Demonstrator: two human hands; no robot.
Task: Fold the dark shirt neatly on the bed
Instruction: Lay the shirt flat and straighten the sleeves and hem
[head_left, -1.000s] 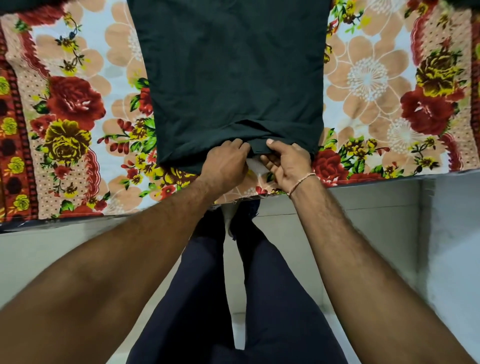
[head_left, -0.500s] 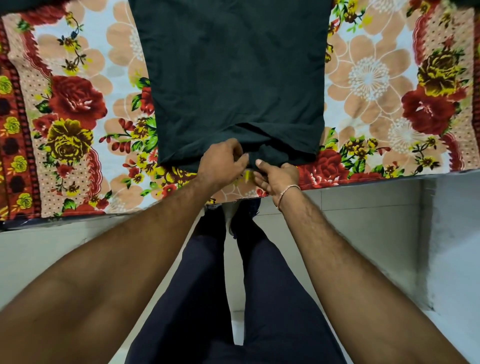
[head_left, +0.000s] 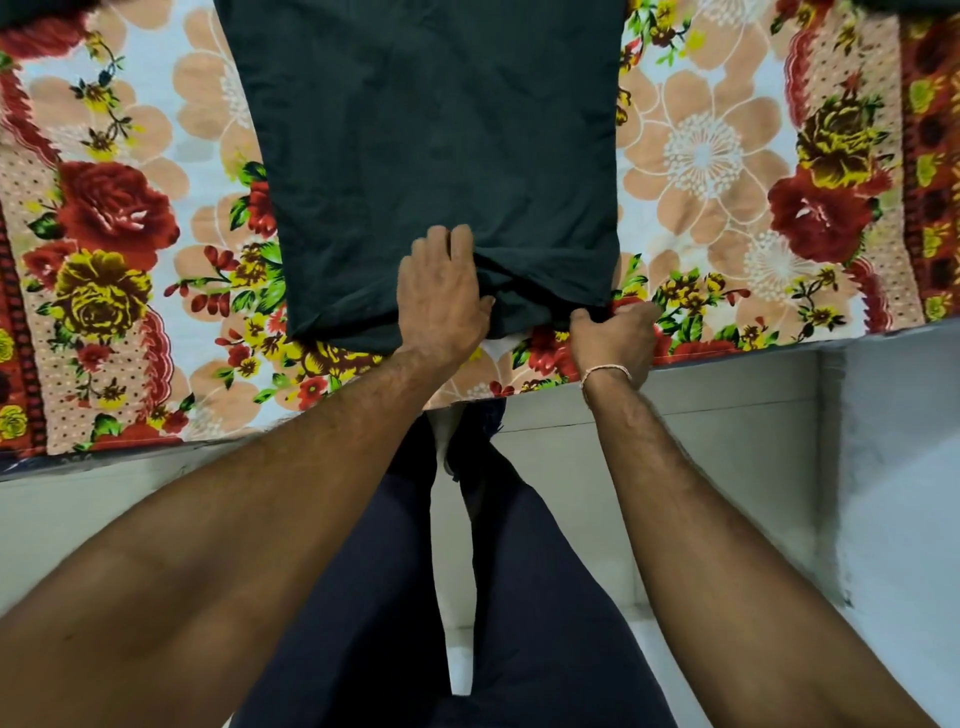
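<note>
Two hands at the dark shirt (head_left: 426, 135) on the floral bed (head_left: 727, 156), left hand (head_left: 441, 296) flat with fingers apart on its near hem, right hand (head_left: 613, 332) clamped on the hem's right corner.

1. Bed (head_left: 727, 384) w/ floral sheet (head_left: 701, 156) fills the upper part of the view; red, yellow & peach blooms on pale ground.
2. Sheet's border (head_left: 930, 156) at the right: dark red band.
3. Below the bed's near edge: plain grey-white floor (head_left: 727, 467), thin seam lines.
4. Light even, soft, no hard shadows.
</note>
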